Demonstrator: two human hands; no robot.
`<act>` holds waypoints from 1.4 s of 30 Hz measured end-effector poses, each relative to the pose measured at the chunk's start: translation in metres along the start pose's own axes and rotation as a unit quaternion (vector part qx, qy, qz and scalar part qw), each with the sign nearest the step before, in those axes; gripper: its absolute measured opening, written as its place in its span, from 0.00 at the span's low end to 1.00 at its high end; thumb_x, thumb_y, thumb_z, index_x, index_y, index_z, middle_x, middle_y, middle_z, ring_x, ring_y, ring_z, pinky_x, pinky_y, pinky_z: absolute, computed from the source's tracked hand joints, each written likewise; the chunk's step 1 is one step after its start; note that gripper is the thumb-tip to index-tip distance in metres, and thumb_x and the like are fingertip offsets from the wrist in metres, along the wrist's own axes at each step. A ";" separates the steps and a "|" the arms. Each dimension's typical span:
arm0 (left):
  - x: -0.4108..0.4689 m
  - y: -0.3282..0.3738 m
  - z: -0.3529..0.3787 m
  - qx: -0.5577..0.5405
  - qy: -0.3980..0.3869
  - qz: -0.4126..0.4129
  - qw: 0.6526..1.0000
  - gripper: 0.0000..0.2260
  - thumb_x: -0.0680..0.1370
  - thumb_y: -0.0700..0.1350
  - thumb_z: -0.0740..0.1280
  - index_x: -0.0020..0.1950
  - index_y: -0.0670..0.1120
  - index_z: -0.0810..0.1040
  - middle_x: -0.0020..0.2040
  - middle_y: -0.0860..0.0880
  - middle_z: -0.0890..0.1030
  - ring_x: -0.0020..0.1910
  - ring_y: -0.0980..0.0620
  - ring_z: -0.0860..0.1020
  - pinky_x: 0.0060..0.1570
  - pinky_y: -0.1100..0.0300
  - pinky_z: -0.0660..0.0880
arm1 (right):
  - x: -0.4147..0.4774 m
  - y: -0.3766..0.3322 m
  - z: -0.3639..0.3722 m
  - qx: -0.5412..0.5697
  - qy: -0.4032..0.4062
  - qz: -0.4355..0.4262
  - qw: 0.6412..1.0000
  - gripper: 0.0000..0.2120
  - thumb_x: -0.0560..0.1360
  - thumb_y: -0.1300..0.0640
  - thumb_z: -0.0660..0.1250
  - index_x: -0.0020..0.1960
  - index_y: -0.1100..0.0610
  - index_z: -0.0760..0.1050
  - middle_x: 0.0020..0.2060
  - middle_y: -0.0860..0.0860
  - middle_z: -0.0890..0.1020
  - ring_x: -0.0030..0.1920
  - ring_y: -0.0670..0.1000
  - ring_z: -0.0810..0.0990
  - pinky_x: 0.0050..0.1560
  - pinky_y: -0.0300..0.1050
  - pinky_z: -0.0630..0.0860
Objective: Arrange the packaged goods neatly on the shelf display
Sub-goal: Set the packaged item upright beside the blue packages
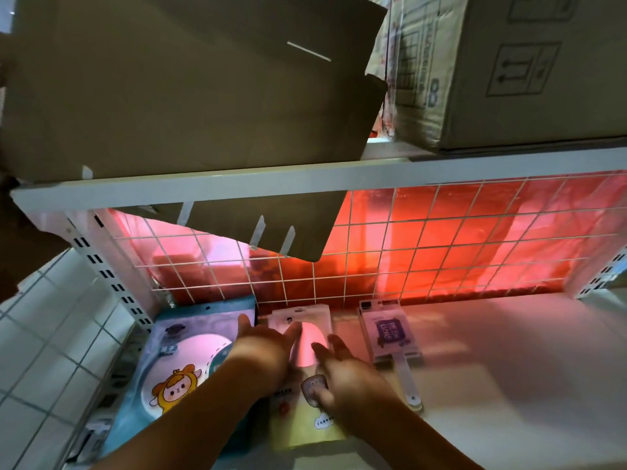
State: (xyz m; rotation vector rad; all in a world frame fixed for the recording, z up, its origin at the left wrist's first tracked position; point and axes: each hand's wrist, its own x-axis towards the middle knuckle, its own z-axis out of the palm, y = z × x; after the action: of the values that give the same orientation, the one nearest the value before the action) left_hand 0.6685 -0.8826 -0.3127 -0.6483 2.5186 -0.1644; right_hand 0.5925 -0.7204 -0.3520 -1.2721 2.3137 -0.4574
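On the white lower shelf [509,351] lie three packaged goods in a row. A light-blue pack with a round cartoon mirror [179,364] sits at the left. In the middle lies a long pale pack with a pink oval [307,340]. At the right lies a clear pack with a purple-labelled item and a handle [390,334]. My left hand [268,351] rests on the middle pack's left side with fingers stretched forward. My right hand [342,371] lies on its right side, fingers straight.
A white wire grid [407,239] backs the shelf, with red film behind it. Brown cardboard boxes [190,89] stand on the upper shelf, one flap [271,225] hanging down behind the grid. A slotted upright [108,276] and white tiled floor are at the left.
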 end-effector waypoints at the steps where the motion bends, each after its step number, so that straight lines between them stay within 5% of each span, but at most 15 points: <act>1: -0.001 0.002 0.000 -0.008 -0.005 -0.002 1.000 0.38 0.80 0.50 0.64 0.82 0.55 0.43 0.69 0.42 0.76 0.72 0.40 0.69 0.74 0.35 0.45 | 0.000 -0.003 0.001 0.005 -0.001 -0.003 1.000 0.36 0.79 0.39 0.62 0.80 0.40 0.48 0.81 0.46 0.46 0.77 0.52 0.61 0.75 0.47 0.57; 10: 0.020 0.000 0.000 -0.037 -0.056 -0.006 0.998 0.41 0.78 0.58 0.68 0.82 0.58 0.43 0.73 0.42 0.72 0.74 0.41 0.68 0.73 0.41 0.51 | -0.006 -0.002 -0.007 0.016 -0.022 -0.005 1.000 0.36 0.79 0.40 0.64 0.80 0.41 0.50 0.81 0.43 0.44 0.78 0.51 0.59 0.76 0.48 0.57; 14: 0.027 0.003 -0.002 -0.124 -0.073 -0.040 0.989 0.28 0.84 0.62 0.53 0.82 0.56 0.49 0.79 0.43 0.64 0.78 0.42 0.61 0.77 0.48 0.50 | -0.006 -0.010 -0.008 0.018 -0.019 -0.020 0.999 0.36 0.78 0.40 0.65 0.80 0.40 0.51 0.81 0.45 0.45 0.78 0.52 0.59 0.75 0.46 0.58; 16: 0.025 0.003 0.000 -0.101 -0.084 -0.024 0.991 0.32 0.83 0.63 0.55 0.82 0.57 0.45 0.80 0.42 0.60 0.79 0.41 0.60 0.78 0.46 0.49 | -0.007 -0.011 -0.006 0.013 -0.026 -0.022 0.999 0.36 0.77 0.39 0.65 0.80 0.40 0.51 0.81 0.45 0.46 0.78 0.53 0.58 0.75 0.47 0.58; 21: 0.009 0.007 -0.004 -0.014 -0.064 -0.014 0.998 0.41 0.80 0.52 0.67 0.82 0.57 0.41 0.69 0.41 0.76 0.71 0.40 0.70 0.75 0.37 0.45 | -0.015 -0.004 -0.006 -0.002 -0.010 -0.005 1.000 0.36 0.77 0.37 0.64 0.80 0.42 0.52 0.81 0.47 0.49 0.77 0.53 0.61 0.75 0.48 0.60; 24: 0.001 0.009 0.000 -0.039 -0.034 -0.005 0.999 0.36 0.81 0.48 0.65 0.83 0.55 0.46 0.67 0.42 0.78 0.68 0.41 0.72 0.74 0.37 0.52 | -0.019 -0.007 -0.009 -0.016 -0.014 -0.027 0.999 0.34 0.78 0.39 0.64 0.79 0.43 0.56 0.81 0.48 0.52 0.76 0.54 0.64 0.73 0.48 0.63; 31: -0.019 0.017 -0.004 -0.022 -0.015 0.017 0.999 0.35 0.84 0.54 0.60 0.83 0.52 0.42 0.71 0.43 0.74 0.73 0.42 0.68 0.77 0.38 0.43 | -0.020 -0.010 -0.007 -0.034 -0.021 -0.043 0.998 0.31 0.78 0.40 0.64 0.78 0.43 0.59 0.80 0.49 0.55 0.76 0.56 0.64 0.73 0.52 0.64; 36: 0.002 0.007 -0.002 -0.021 -0.037 0.008 0.999 0.36 0.80 0.59 0.64 0.82 0.55 0.49 0.74 0.44 0.71 0.75 0.42 0.65 0.75 0.35 0.45 | -0.011 -0.005 -0.014 -0.030 -0.024 -0.016 0.999 0.32 0.79 0.40 0.64 0.79 0.43 0.56 0.81 0.47 0.53 0.77 0.53 0.61 0.75 0.50 0.60; 42: 0.012 0.005 0.005 -0.014 -0.008 -0.018 1.000 0.39 0.78 0.60 0.65 0.82 0.56 0.45 0.77 0.42 0.67 0.76 0.40 0.64 0.73 0.33 0.45 | 0.018 -0.007 -0.023 0.005 -0.054 0.026 0.998 0.33 0.79 0.44 0.65 0.80 0.41 0.54 0.81 0.43 0.48 0.79 0.51 0.55 0.77 0.52 0.55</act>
State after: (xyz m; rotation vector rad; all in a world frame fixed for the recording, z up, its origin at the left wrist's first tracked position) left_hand 0.6599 -0.8841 -0.3236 -0.7034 2.4992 -0.1365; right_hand 0.5768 -0.7381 -0.3335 -1.1997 2.2466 -0.3726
